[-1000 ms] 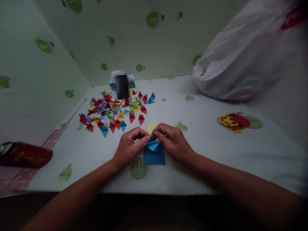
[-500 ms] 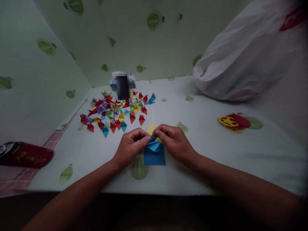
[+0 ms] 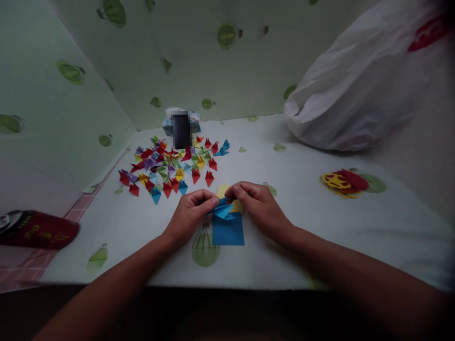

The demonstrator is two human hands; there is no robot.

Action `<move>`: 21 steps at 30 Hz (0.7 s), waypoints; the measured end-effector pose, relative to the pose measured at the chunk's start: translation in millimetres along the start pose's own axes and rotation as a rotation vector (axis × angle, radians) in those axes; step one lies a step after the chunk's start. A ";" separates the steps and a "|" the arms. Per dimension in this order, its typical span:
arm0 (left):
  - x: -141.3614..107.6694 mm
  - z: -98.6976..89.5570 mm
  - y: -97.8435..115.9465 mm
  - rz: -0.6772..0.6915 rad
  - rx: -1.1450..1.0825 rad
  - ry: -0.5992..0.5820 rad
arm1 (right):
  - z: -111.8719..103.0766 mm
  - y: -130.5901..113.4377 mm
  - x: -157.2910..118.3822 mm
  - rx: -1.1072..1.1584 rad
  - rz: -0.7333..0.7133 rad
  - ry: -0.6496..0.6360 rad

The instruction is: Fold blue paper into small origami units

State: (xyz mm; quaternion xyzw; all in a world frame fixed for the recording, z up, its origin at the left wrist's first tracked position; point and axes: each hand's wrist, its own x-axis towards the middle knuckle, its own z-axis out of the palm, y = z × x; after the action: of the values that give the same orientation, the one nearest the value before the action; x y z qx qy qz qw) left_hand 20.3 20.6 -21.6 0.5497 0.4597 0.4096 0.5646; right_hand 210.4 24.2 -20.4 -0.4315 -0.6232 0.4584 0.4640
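Note:
A partly folded piece of blue origami paper (image 3: 223, 210), with pointed flaps, is held just above the table. My left hand (image 3: 192, 208) pinches its left side between thumb and forefinger. At its upper right edge are the closed thumb and fingers of my right hand (image 3: 258, 203), the exact contact partly hidden. Under the folded piece lies a flat blue square sheet (image 3: 228, 232). Yellow paper (image 3: 237, 207) shows behind it, between my hands.
Many small folded paper pieces (image 3: 167, 184) in several colours cover the table's left back, before a tissue box (image 3: 195, 121) and a blurred dark object (image 3: 182, 131). A red can (image 3: 42, 230) lies left. Right are red and yellow cutouts (image 3: 343, 182) and a white plastic bag (image 3: 348, 94).
The folded blue paper has turned and shifted slightly left, its flaps now pointing right. My right fingertips have shifted a little, uncovering more yellow paper. The blue square stays put.

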 end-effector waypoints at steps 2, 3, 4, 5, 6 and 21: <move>1.0 -0.7 -2.0 0.004 -0.031 0.023 | -0.4 -0.3 0.7 0.050 0.025 -0.004; 1.6 -0.8 -2.9 0.008 -0.052 0.038 | -0.2 -0.3 0.8 0.069 0.038 -0.010; 2.1 -0.7 -3.6 0.012 -0.076 0.053 | 0.3 -0.3 0.6 0.082 0.049 -0.019; 2.7 -0.5 -4.2 0.015 -0.100 0.070 | 0.9 -0.2 0.3 0.090 0.058 -0.027; 3.1 -0.3 -4.5 0.019 -0.121 0.087 | 1.7 -0.1 -0.2 0.097 0.063 -0.035; -2.2 -1.5 -1.4 0.322 0.256 0.264 | 10.9 6.6 -6.3 0.208 0.053 -0.159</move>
State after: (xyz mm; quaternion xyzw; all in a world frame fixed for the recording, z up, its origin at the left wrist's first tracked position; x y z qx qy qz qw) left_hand 18.3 18.7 -22.8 0.6246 0.4841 0.5008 0.3531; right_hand 201.7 17.7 -29.6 -0.3595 -0.5956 0.5655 0.4430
